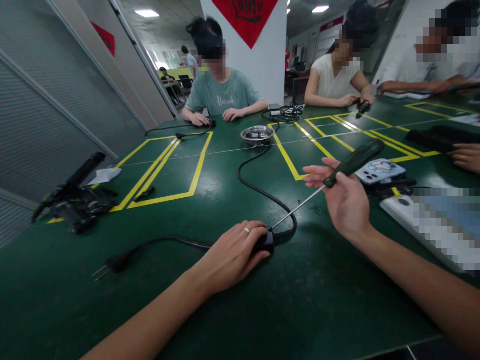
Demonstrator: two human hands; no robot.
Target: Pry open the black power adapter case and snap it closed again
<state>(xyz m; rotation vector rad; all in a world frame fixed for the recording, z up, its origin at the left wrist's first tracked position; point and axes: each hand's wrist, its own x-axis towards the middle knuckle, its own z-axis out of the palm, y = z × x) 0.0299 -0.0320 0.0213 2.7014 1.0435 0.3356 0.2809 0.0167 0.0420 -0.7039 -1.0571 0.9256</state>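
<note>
My left hand [234, 255] lies closed over a small black box [265, 241] on the green table [225, 310], pinning it down. A black cable [258, 190] runs from the box towards the far side, and another stretch ends in a plug [116, 262] at the left. My right hand [343, 197] grips a screwdriver with a dark green handle [354, 161]. Its thin metal shaft [300, 206] slants down and its tip meets the black box beside my left fingers.
A metal bowl [257, 134] stands at the table's middle, far side. A black device [75, 200] lies at the left, a phone [380, 171] and a white slab [427, 225] at the right. Three people sit across; another person's hand [467, 156] rests at the right edge.
</note>
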